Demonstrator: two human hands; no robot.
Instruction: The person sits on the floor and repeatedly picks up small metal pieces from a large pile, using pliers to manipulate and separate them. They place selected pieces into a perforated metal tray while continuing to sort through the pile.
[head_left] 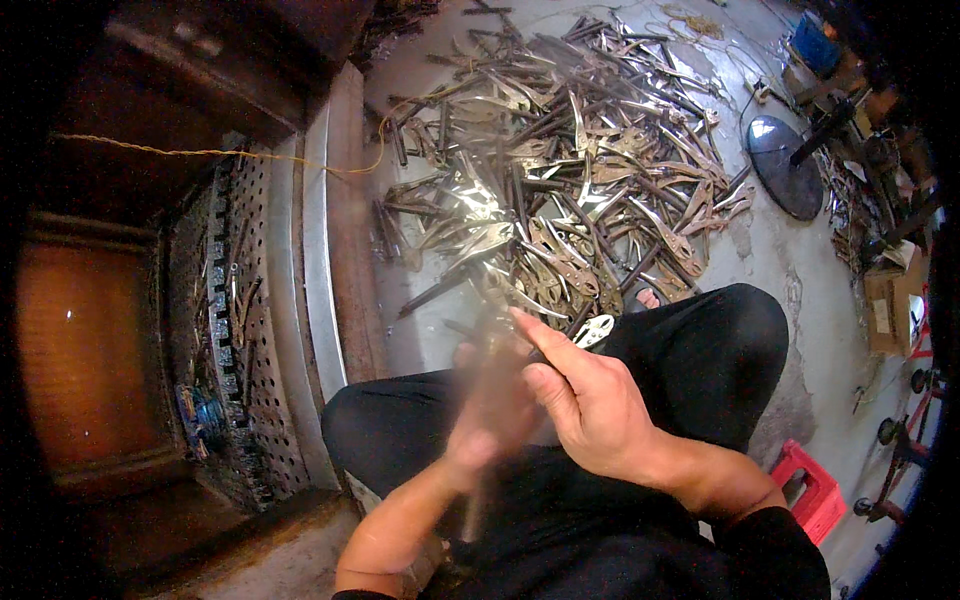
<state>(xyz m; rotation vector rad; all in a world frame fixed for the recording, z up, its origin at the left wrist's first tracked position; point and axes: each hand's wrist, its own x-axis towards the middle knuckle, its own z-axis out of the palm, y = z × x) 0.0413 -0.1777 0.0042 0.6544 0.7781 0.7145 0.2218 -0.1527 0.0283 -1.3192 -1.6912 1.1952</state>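
Observation:
My left hand (482,430) is smeared by motion in front of my lap, and its fingers cannot be made out. A long brownish shape (470,515), too blurred to name, runs along it. Close beside it, my right hand (605,405) is closed, with the index finger stretched forward and the thumb below. Between finger and thumb shows a dark handle, and shiny locking pliers jaws (594,331) stick out past the knuckles. Beyond my hands a big heap of metal locking pliers (580,190) and loose handles covers the floor.
On the left stands a rusty metal frame (345,220) with a perforated panel (275,370) and a yellow cord (200,152). A dark round disc base (782,170), a cardboard box (890,310) and a red plastic stool (808,490) are on the right.

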